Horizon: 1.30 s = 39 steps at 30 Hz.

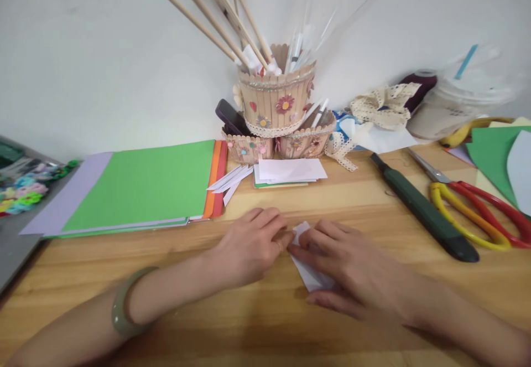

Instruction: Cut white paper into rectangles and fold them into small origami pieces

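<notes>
A small piece of folded white paper is on the wooden table in front of me, partly covered by my right hand. The fingers of that hand press on the paper from above, with the thumb at its lower edge. My left hand has its fingers curled, and its thumb and fingertips meet at the paper's upper left edge. Whether those fingertips pinch the paper or only touch it is partly hidden. A bangle circles the left wrist.
Coloured paper sheets are stacked at left. Behind my hands are white paper strips and a small stack of cut papers. A stick-built holder contains rods. At right lie a dark green cutter and scissors; behind them stands a plastic cup.
</notes>
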### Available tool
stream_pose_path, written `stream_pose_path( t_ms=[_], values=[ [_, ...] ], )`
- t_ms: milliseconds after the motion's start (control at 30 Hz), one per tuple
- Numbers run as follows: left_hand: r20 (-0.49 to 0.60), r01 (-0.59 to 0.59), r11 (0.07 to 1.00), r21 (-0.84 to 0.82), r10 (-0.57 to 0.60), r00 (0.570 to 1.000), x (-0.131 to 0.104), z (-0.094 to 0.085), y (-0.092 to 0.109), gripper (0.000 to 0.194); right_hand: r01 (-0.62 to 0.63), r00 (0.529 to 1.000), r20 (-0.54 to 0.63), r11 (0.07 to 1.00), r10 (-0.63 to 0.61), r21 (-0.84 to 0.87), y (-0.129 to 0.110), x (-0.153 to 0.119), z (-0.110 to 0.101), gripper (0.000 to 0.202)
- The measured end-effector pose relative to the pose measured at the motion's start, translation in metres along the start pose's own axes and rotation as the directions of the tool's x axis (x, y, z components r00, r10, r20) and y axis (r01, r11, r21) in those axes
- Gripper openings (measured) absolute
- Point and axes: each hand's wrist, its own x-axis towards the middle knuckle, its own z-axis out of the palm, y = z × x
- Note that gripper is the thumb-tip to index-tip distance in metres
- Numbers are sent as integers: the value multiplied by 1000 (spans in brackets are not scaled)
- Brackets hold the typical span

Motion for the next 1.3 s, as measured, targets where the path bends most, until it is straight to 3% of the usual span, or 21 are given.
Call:
stream_pose_path(
  t_ms=[100, 200, 267, 367, 500, 600, 733, 867, 1033, 1300],
  values=[
    [-6, 99, 991, -93, -100, 995, -1, 4, 4, 22, -59, 987, -143, 995, 71, 83, 5, -2, 4, 31],
    [-118, 142, 989, -46, -146, 982, -2, 9, 4, 17, -294, 877, -350, 944, 329, 152, 12, -2, 11, 24],
    [-165, 127, 992, -8, -127, 978, -2, 11, 3, 15, -390, 835, -348, 905, 426, 171, 14, 0, 15, 18],
    [-174, 38, 999, -4, -38, 984, -2, 12, 1, 17, -419, 846, -280, 890, 454, 178, 14, 3, 21, 13],
    [-194, -49, 999, -2, 48, 980, 0, 9, -2, 24, -430, 819, -309, 873, 484, 230, 12, 3, 25, 10],
    [-203, -100, 995, 7, 99, 974, 1, 7, -3, 26, -374, 834, -360, 909, 417, 186, 11, 2, 27, 10],
    [-195, -120, 993, 1, 118, 974, 1, 6, -5, 29, -239, 878, -431, 971, 209, -17, 11, 0, 28, 15],
    [-197, -105, 994, -20, 99, 975, 0, 7, -5, 25, -141, 919, -390, 969, 53, -202, 11, -4, 28, 15],
    [-130, -119, 992, -35, 114, 985, -2, 10, -5, 29, -93, 947, -322, 958, 2, -270, 10, -6, 24, 15],
    [-26, -135, 990, -50, 134, 991, -3, 8, -8, 32, -57, 952, -306, 959, -32, -278, 8, -5, 19, 20]
  ],
)
